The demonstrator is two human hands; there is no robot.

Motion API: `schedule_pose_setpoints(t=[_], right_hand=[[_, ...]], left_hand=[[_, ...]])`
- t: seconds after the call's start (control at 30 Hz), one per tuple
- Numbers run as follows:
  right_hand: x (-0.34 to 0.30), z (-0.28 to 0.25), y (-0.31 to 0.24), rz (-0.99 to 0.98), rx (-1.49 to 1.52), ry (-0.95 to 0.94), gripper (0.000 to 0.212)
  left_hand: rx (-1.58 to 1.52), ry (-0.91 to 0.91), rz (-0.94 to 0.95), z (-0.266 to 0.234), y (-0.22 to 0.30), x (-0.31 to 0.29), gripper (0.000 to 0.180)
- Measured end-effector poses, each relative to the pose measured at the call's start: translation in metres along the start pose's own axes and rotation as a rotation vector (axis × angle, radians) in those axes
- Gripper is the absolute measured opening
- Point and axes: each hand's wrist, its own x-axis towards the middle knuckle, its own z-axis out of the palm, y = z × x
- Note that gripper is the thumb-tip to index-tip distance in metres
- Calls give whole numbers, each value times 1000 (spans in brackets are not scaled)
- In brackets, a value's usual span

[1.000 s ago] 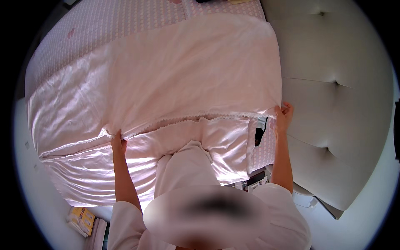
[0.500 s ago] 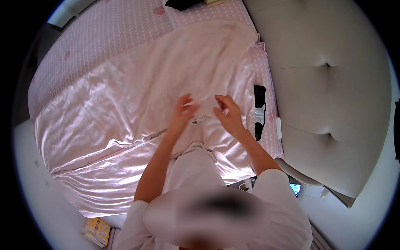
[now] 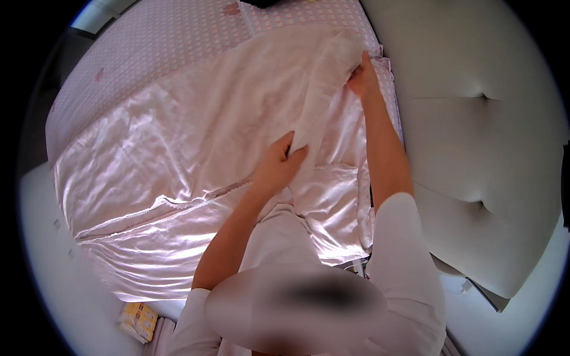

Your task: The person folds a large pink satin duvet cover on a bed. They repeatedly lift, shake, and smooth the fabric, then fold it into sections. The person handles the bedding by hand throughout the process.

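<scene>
A pale pink satin bed cover lies spread over the bed, with a matte pink layer on its upper part. At the far right, beside the headboard, my right hand is closed on a corner of the matte layer. That edge is lifted and folded into a long strip running back toward me. My left hand holds the near part of the strip between thumb and fingers, in front of my body. A lace-trimmed slit runs across the near left of the satin.
A tufted beige headboard stands along the right. Beyond the cover shows a dotted pink sheet, with a black item at the far edge. A yellow package sits on the floor at the lower left.
Both hands were apart and empty above the cover. My right hand has reached far right and gripped the corner; my left has taken the folded edge. The black-and-white item by the headboard is now hidden.
</scene>
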Motion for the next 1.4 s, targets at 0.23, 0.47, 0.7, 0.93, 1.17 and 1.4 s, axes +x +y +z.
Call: schedule_pose_setpoints(t=[0.23, 0.47, 0.7, 0.93, 1.17, 1.4], right_hand=[[103, 22, -119, -534, -1493, 209, 50], [98, 22, -126, -797, -1660, 484, 57], [-92, -3, 25, -1084, -1817, -81, 62], [-219, -69, 106, -250, -2343, -46, 103], [-195, -87, 126, -82, -2509, 40, 119], [-189, -81, 138, -59, -2719, 18, 116]], left_hand=[[243, -88, 146, 74, -22, 23, 23], [409, -340, 378, 129, -93, 28, 56], [841, 632, -37, -71, -216, -48, 85], [805, 770, -780, -206, -185, -15, 130], [815, 691, -982, -210, -186, 12, 136], [777, 708, -996, -215, -185, 8, 136]])
